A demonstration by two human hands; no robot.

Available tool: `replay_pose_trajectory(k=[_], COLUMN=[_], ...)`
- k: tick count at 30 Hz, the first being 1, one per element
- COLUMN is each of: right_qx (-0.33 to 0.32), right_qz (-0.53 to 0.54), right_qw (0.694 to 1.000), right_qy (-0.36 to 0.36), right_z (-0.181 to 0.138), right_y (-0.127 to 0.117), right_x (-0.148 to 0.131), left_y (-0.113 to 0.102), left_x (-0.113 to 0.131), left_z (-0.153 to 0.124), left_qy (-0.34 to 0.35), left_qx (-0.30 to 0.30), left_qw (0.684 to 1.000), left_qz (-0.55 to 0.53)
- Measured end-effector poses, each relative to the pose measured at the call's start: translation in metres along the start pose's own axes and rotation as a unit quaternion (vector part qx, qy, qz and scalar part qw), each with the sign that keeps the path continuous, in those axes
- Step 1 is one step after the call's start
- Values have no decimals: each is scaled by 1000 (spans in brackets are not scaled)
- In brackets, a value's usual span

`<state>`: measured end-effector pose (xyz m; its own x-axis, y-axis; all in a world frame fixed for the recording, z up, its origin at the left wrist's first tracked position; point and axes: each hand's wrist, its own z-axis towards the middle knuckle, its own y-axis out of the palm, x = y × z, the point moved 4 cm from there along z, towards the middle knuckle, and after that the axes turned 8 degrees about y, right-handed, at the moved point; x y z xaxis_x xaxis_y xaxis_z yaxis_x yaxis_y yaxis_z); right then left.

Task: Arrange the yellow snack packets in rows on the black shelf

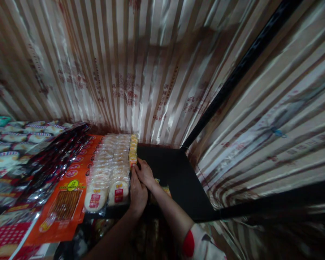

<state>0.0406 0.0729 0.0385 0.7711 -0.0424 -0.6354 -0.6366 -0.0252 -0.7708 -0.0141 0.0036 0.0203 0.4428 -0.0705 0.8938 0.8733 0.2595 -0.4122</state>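
Note:
A row of small yellow packets runs back along the shelf, beside rows of clear-wrapped round white crackers. My left hand is at the front of the yellow row, its fingers closed together against the nearest packet. From the right, my right hand presses on the same packet, close beside the left hand. The fingers overlap and partly hide the packet's lower end. More yellowish packets lie on the shelf, partly behind my right forearm.
The black shelf extends right to a black metal post. On the left are orange snack bags, dark shiny bags and white packets. Striped plastic sheeting hangs behind.

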Motion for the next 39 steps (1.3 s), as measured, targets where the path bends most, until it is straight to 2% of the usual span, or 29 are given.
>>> replay_pose_trajectory(k=[4, 7, 12, 15, 18, 22, 26, 28, 31, 35, 37, 39], right_qx=[10, 33, 93, 61, 20, 5, -5, -6, -22, -65, -79, -84], right_qz=[24, 18, -96, -146, -162, -175, -172, -164, -145, -144, -145, -125], right_qw=[1000, 999, 990, 985, 985, 984, 985, 986, 984, 972, 969, 976], right_qy=[-5, -4, 43, 64, 54, 29, 18, -13, -97, -173, -182, -156], right_z=[-11, -24, -46, -57, -65, -68, -67, -68, -73, -77, -77, -74], right_y=[-7, -22, -63, -77, -79, -73, -69, -69, -71, -77, -79, -79], right_x=[8, 20, 47, 58, 60, 55, 50, 46, 35, 22, 17, 17], left_y=[-1, -1, -1, 0, 4, 6, 2, -3, -13, -27, -34, -41], left_x=[-4, -3, 17, 28, 34, 39, 41, 40, 41, 49, 54, 58], left_z=[-3, -10, -30, -42, -51, -55, -53, -51, -49, -44, -39, -34], left_qy=[-22, -29, -6, 10, 35, 72, 68, 74, 126, 243, 287, 325], left_qx=[-5, -15, -89, -128, -151, -141, -145, -147, -150, -165, -173, -167], left_qw=[1000, 998, 983, 969, 958, 943, 933, 931, 922, 891, 875, 864], left_qz=[14, 47, 161, 212, 242, 294, 321, 326, 335, 345, 348, 347])
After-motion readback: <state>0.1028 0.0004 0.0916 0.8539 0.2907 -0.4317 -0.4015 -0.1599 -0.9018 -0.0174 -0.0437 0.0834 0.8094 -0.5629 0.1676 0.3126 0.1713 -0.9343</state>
